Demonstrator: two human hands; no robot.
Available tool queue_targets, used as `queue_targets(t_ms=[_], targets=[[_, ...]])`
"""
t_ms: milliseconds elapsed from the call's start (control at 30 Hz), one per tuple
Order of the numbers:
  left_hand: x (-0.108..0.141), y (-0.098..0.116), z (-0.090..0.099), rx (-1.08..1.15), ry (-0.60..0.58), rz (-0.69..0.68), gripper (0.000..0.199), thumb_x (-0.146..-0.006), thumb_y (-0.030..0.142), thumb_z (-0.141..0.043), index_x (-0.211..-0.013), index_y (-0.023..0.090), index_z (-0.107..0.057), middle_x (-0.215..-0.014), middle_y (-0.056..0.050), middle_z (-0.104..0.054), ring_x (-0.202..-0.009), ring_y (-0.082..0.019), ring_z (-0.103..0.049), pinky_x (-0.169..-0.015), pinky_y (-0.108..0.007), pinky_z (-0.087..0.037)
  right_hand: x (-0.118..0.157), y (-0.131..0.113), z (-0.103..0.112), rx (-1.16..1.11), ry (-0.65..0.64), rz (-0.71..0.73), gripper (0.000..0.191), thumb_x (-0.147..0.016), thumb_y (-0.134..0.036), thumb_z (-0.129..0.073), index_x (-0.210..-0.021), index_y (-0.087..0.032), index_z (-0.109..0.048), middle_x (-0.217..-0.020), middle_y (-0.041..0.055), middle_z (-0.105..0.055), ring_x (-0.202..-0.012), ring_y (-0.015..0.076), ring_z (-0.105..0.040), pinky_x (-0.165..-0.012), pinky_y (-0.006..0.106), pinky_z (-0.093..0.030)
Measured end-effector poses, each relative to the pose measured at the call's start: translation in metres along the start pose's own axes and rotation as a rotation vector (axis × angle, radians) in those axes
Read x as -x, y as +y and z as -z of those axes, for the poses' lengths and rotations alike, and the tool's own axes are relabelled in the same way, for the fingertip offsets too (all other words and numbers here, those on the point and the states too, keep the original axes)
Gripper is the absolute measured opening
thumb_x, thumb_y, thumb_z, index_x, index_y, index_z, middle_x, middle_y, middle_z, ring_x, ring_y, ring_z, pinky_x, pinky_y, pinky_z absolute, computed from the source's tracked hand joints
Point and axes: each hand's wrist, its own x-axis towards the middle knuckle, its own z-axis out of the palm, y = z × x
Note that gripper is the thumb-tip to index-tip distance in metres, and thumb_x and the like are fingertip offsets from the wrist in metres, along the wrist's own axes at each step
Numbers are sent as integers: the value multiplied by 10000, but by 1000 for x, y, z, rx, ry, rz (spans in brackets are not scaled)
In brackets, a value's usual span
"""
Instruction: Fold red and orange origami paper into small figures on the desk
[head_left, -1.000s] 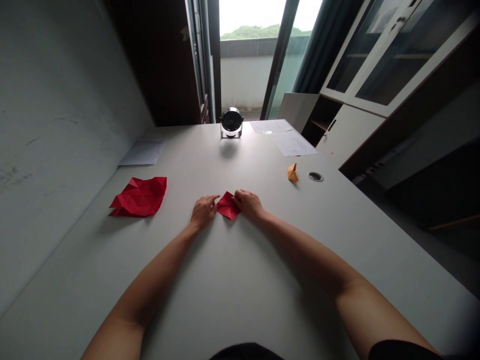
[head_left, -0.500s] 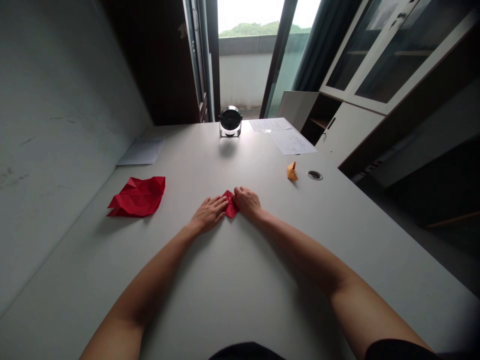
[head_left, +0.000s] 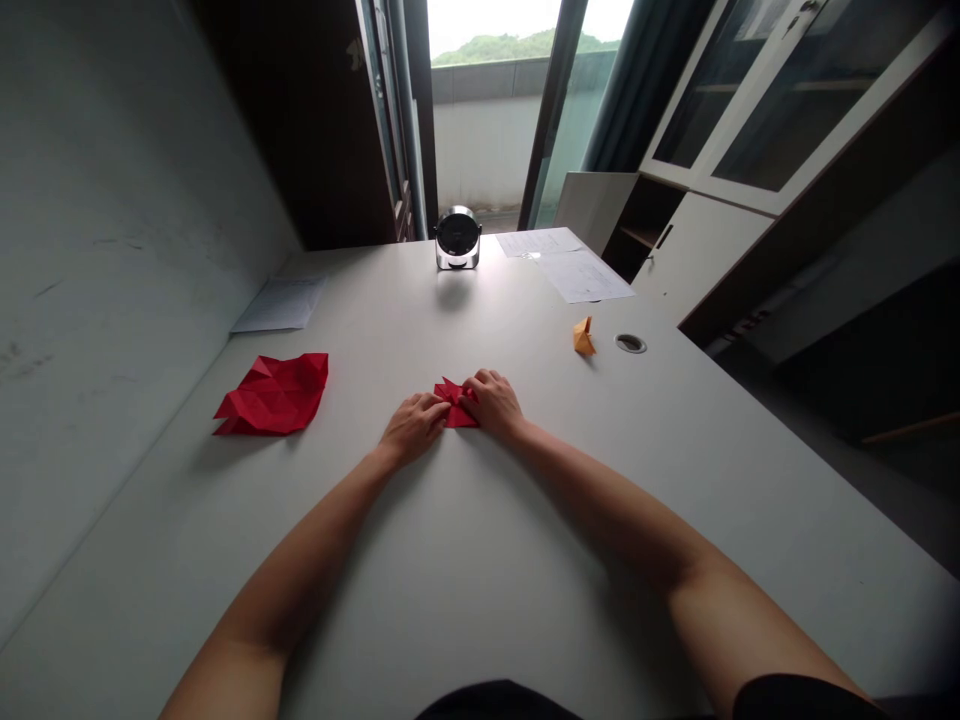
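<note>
A small folded red paper (head_left: 461, 414) lies on the white table between my two hands, with a pointed flap sticking up at its far side. My left hand (head_left: 415, 426) grips its left edge, fingers bent together. On the right side, my right hand (head_left: 495, 402) has its fingers curled and closed on the paper. Further left on the table rests a larger creased red sheet (head_left: 276, 396), which neither hand touches.
An orange folded paper piece (head_left: 583, 337) stands at the right, beside a round hole (head_left: 631, 343) in the table (head_left: 465, 560). A black and silver round device (head_left: 457, 238) is at the far edge. Papers (head_left: 585, 276) lie back right, others (head_left: 280, 304) back left, near the wall.
The small red paper has gone from a narrow diamond to a wider shape with a raised flap. The fingers of my left hand, flat before, have drawn in to its edge.
</note>
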Motion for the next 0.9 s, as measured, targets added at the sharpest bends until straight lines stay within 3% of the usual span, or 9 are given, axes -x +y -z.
queue_targets(t_ms=[300, 567, 733, 900], targets=[[1, -2, -1, 24, 14, 8, 212, -1000, 256, -463, -1007, 241, -674, -1031, -62, -646, -981, -210, -577, -910, -359, -491, -3, 7, -5, -82, 3, -7, 260, -856, -459, -717, -991, -240, -681, -1085, 82, -585, -1053, 250, -491, -925, 354, -379], [-5, -2, -3, -76, -30, 0, 372, -963, 141, -453, -1256, 279, -634, -1092, -80, -623, -1002, -225, -558, -938, -382, -480, -8, 9, -6, -84, -8, -63, 299, -866, -487, -685, -1034, -240, -669, -1103, 93, -574, -1057, 265, -478, -913, 369, -391], [-5, 1, -1, -61, -15, -14, 321, -957, 141, -472, -1182, 282, -653, -1334, -71, -577, -1235, -238, -511, -1055, -438, -445, -9, 9, -8, -39, 14, -106, 312, -873, -473, -669, -1068, -230, -659, -1109, 110, -577, -1056, 277, -474, -909, 380, -390], [-6, 7, 4, -155, -16, -76, 338, -933, 92, -474, -1152, 267, -663, -1590, -29, -380, -1504, -274, -252, -1216, -565, -236, -11, 15, -9, -18, 43, -148, 324, -886, -506, -643, -1045, -225, -661, -1109, 121, -580, -1053, 290, -472, -900, 392, -387]])
